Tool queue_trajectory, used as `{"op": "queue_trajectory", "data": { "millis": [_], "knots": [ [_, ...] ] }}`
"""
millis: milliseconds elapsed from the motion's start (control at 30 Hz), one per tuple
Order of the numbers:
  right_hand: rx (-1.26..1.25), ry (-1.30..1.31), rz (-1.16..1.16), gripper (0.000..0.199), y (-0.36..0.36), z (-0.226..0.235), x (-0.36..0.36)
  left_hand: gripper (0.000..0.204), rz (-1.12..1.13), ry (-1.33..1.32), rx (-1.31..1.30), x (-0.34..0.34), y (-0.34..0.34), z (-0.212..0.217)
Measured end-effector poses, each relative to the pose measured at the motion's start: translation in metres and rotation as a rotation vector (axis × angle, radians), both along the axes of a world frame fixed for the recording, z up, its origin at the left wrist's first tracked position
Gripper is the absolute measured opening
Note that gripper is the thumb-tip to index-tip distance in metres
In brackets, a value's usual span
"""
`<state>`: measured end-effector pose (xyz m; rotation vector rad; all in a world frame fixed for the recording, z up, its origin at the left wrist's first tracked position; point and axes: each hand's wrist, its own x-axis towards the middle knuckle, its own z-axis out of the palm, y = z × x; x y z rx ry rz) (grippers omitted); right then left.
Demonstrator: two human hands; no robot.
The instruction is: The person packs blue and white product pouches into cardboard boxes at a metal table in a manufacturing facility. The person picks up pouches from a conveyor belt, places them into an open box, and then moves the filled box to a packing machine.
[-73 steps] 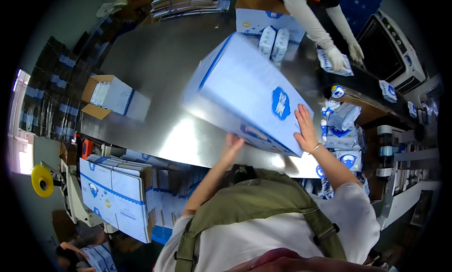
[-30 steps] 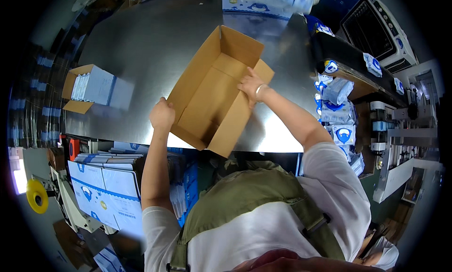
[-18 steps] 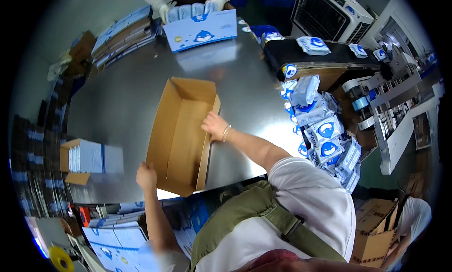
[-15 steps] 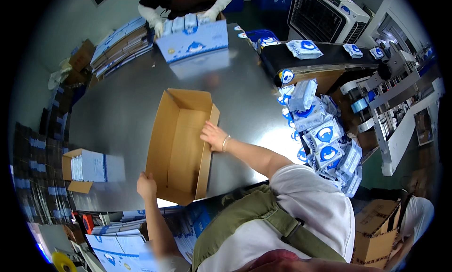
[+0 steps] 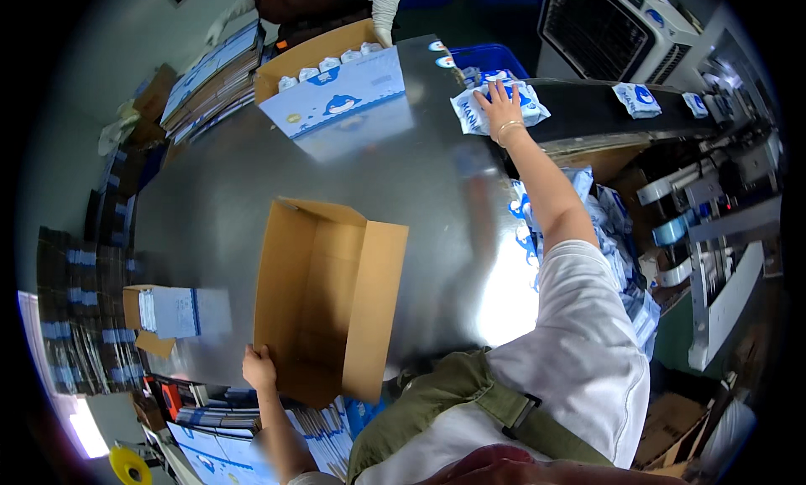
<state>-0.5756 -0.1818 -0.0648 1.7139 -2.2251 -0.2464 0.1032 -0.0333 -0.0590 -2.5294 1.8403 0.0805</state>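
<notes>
As the right hand (image 5: 500,105) lies flat on a white-and-blue packet (image 5: 497,109) at the table's far right, the left hand (image 5: 259,368) grips the empty carton's (image 5: 323,304) near-left corner; stretched so far, the reach may skid that carton.

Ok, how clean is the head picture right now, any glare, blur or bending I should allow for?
Head view: a white glare patch burns out the metal table beside the right forearm; fisheye bends the edges of the open cardboard box and blacks out the corners; the left hand on the box corner is sharp, its forearm below is smeared; the right hand on the white-and-blue packet is clear.
</notes>
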Motion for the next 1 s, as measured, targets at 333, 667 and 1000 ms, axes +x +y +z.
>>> {"op": "queue_trajectory", "data": {
  "millis": [333, 667, 1000],
  "knots": [
    [0.076, -0.053, 0.225, 0.058, -0.025, -0.089, 0.042, 0.028, 0.019, 0.025, 0.025, 0.001, -0.004, 0.002],
    [-0.238, -1.526, 0.013, 0.088, 0.183, -0.07, 0.127, 0.033, -0.075, 0.069, -0.07, 0.012, 0.002, -0.008],
    [0.278, -2.826, 0.387, 0.071, 0.13, -0.03, 0.269, 0.034, -0.086, 0.174, -0.117, 0.015, 0.003, -0.004]
  ]
}}
